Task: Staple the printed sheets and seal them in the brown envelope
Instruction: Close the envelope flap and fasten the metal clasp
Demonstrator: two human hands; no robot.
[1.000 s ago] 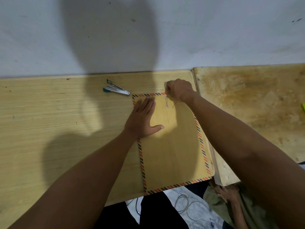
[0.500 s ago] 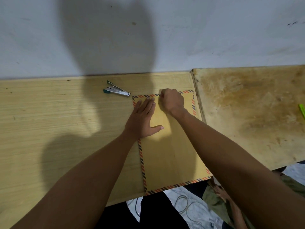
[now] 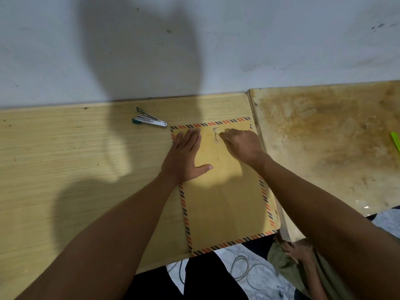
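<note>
Brown envelope is pressed flat by the spread left hand; its string is pinched by the right hand.

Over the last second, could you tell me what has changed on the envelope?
The right hand swung around the string clasp, from the far edge, over it, to its right side, pinching the string. The left hand stayed flat on the brown envelope; the stapler has not moved.
</note>
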